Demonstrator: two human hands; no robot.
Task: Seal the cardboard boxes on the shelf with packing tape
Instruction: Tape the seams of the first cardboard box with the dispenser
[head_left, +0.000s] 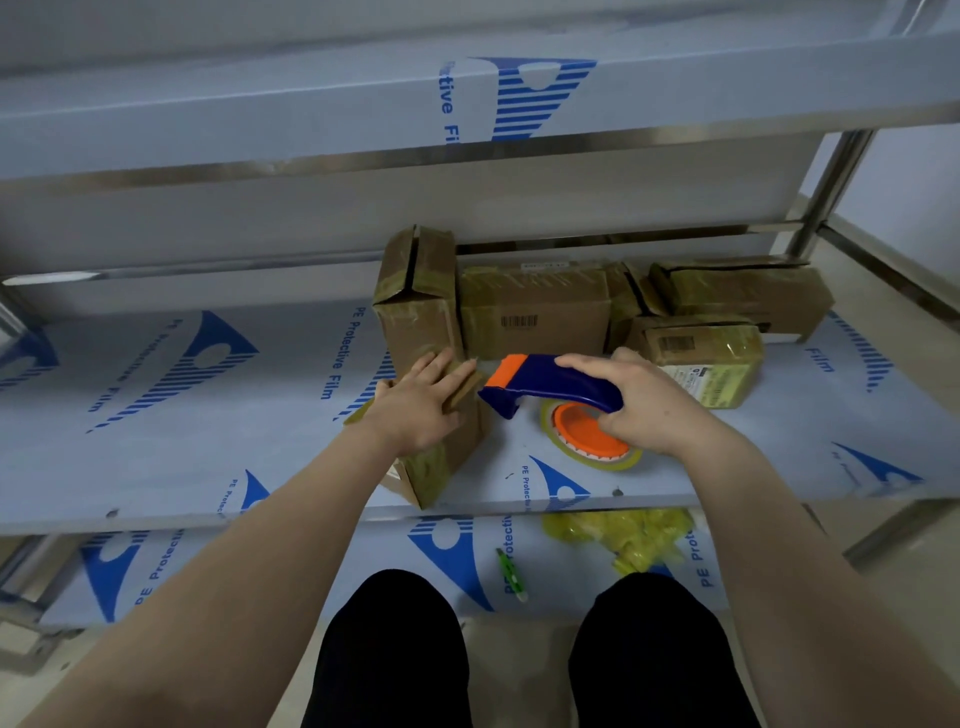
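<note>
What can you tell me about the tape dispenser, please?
The tape dispenser looks like glossy plastic: dark blue handle, orange front tip, orange hub carrying a roll of clear yellowish tape. The right hand grips its handle, holding it low over the shelf, tip toward the cardboard box under the left hand.

Dim-ish, flat diffuse light w/ cool blue cast; shadows soft. Upper shelf (467, 104) shades the rear, so boxes (535, 312) at back sit darker. Faint sheen on steel post (831, 182). Wide-angle: shelf lines bow, edges stretch. Centre acceptably sharp, corners soft esp. bottom, slight compression smear overall.
</note>
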